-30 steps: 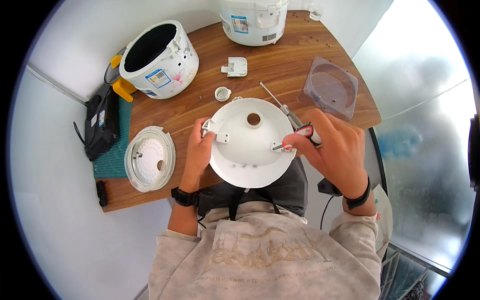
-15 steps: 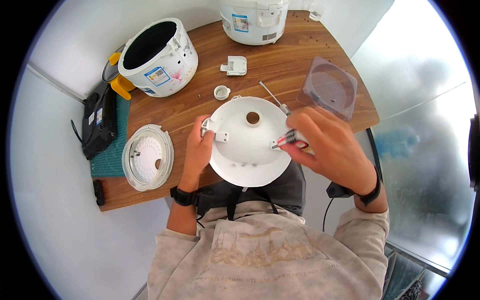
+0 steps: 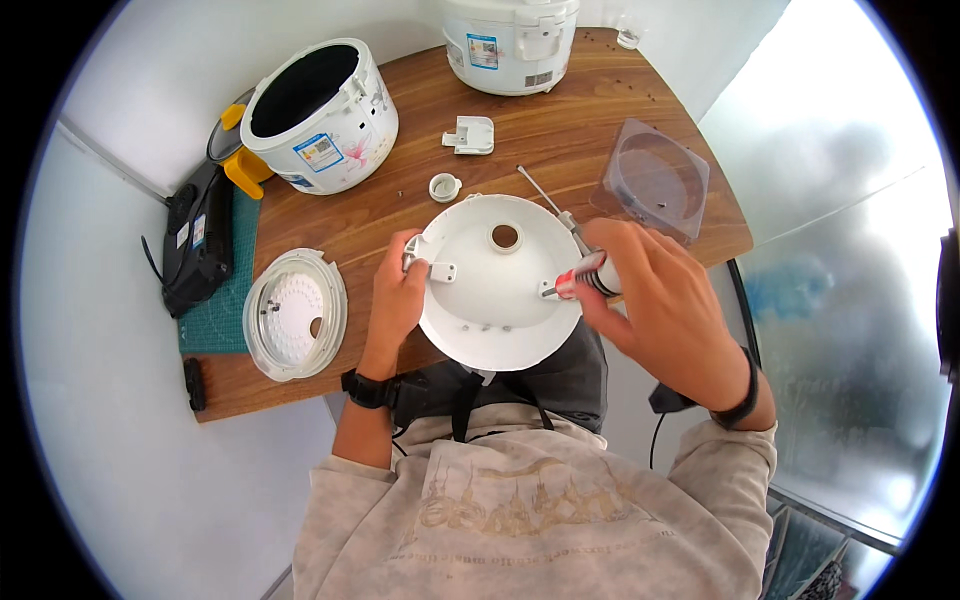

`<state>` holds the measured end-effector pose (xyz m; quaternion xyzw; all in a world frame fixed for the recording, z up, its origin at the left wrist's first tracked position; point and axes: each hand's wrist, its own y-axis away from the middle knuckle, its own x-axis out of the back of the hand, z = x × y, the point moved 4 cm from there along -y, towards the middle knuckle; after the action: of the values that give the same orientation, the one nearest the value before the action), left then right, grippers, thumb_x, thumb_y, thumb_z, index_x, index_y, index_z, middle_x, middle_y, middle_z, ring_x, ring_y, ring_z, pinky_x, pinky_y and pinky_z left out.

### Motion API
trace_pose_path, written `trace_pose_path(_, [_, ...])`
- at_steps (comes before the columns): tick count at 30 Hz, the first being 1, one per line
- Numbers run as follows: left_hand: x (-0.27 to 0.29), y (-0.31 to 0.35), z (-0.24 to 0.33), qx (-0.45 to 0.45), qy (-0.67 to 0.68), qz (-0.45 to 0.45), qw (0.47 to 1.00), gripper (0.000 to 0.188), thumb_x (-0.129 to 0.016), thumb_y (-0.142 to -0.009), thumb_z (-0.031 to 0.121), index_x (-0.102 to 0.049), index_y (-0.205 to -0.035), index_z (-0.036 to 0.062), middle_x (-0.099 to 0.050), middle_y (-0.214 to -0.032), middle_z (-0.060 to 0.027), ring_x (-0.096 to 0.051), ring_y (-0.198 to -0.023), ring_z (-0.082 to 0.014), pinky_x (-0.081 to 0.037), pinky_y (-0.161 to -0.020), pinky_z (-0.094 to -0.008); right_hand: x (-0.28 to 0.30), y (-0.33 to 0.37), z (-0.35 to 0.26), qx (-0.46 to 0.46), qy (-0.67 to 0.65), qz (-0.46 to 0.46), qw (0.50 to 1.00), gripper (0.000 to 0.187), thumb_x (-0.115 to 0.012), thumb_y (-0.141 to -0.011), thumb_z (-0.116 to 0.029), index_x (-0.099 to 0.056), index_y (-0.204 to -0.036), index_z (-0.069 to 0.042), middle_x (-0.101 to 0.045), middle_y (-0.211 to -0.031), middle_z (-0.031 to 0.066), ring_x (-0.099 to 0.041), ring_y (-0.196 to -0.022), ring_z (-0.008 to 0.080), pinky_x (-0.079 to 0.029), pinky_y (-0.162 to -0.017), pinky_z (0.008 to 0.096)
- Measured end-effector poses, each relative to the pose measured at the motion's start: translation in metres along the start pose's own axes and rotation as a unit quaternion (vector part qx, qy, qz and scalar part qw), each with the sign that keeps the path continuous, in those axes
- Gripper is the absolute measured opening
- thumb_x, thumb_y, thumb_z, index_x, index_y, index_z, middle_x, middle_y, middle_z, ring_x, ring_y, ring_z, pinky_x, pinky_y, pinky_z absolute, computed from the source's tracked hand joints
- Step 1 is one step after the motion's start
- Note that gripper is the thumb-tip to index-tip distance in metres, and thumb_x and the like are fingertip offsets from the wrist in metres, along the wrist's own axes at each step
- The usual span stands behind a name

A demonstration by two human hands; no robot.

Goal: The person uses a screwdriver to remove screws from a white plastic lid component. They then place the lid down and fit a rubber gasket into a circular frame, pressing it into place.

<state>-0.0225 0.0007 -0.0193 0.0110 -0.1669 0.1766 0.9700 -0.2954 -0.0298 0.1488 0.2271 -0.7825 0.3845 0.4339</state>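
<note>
Rice-cooker lid shell point(image 3: 490, 285), white and bowl-like, is held hollow side up across the near edge of the wooden surface point(image 3: 420, 125), partly over the person's lap. The left hand point(image 3: 398, 300) pinches its left rim, thumb inside beside a white hinge tab point(image 3: 442, 272); the right hand point(image 3: 665, 285) is curled round a red-and-grey screwdriver point(image 3: 568, 284), its tip at the small fitting point(image 3: 546, 288) on the opposite side.

The work looks partway along. The inner lid plate point(image 3: 292, 315) lies apart near the surface's left edge, and a white bracket point(image 3: 474, 135) and a small round cap point(image 3: 444, 187) lie loose toward the far edge. The right-hand fitting seems to be the step in hand; whether its screw is going in or coming out cannot be told. Shell and lidless cooker body point(image 3: 360, 135), by the far left edge, are separate.

Inside, the shell is smooth and glossy, with no visible cracks. A round collared opening point(image 3: 505, 250) pierces it toward the far rim, and three small grey specks point(image 3: 486, 328), too small to identify, line its near side.
</note>
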Motion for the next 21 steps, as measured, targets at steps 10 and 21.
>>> trace_pose_path(10, [0.0,0.002,0.002,0.013,0.001,0.001,1.0,0.035,-0.051,-0.09,0.005,-0.055,-0.125,0.0021,-0.065,-0.114,-0.0122,-0.059,-0.104,-0.0199,-0.046,-0.093,-0.0325,0.006,-0.016,-0.004,-0.219,0.053,-0.186,0.956,0.037,-0.075,-0.083,-0.017,-0.052,-0.109,-0.004,-0.058,-0.097,0.0134,-0.062,-0.088,0.0318,-0.051,-0.073,0.0406])
trace_pose_path(21, [0.0,0.001,-0.004,0.012,0.004,-0.001,1.0,0.034,-0.05,-0.091,0.006,-0.055,-0.125,0.0023,-0.065,-0.113,-0.0147,-0.061,-0.104,-0.0238,-0.047,-0.094,-0.0346,0.002,0.0,0.002,-0.025,-0.102,-0.003,0.994,0.038,-0.078,-0.079,-0.006,-0.064,-0.115,-0.006,-0.06,-0.107,0.0116,-0.063,-0.082,0.0275,-0.054,-0.069,0.0374])
